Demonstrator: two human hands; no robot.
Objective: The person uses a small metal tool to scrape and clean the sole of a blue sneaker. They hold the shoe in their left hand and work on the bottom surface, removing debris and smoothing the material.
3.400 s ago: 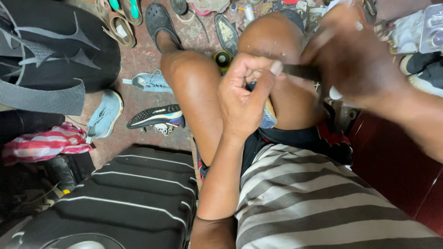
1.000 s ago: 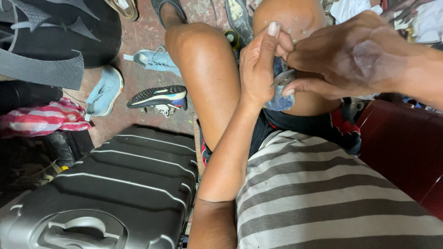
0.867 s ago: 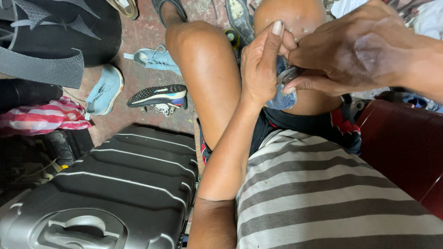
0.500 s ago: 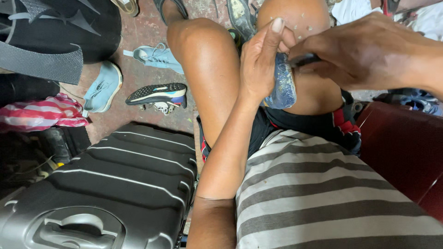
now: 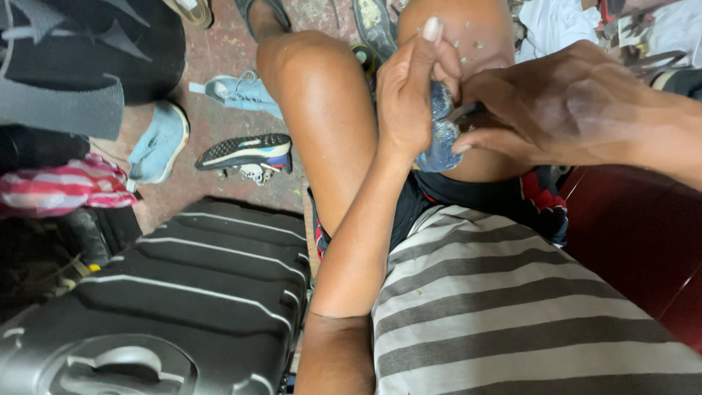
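My left hand [image 5: 411, 91] grips a worn blue piece of shoe sole [image 5: 439, 143] over my right thigh, thumb pointing up. My right hand [image 5: 563, 110] is closed around a thin dark metal tool [image 5: 468, 112] whose tip presses against the blue piece. Small pale crumbs lie scattered on my knee [image 5: 468, 36]. I sit in a grey striped shirt [image 5: 512, 307] and dark shorts.
A black hard-shell suitcase [image 5: 183, 292] lies at lower left. Two light blue shoes [image 5: 238, 91] [image 5: 161, 139] and a sneaker on its side [image 5: 245, 151] rest on the reddish floor. A black bag [image 5: 73, 58], a pink striped cloth [image 5: 58, 183] and a dark red surface [image 5: 629, 234] surround me.
The blue piece has turned and now hangs lower below my left hand, more of it showing. My right hand has shifted slightly right with the tool still against it.
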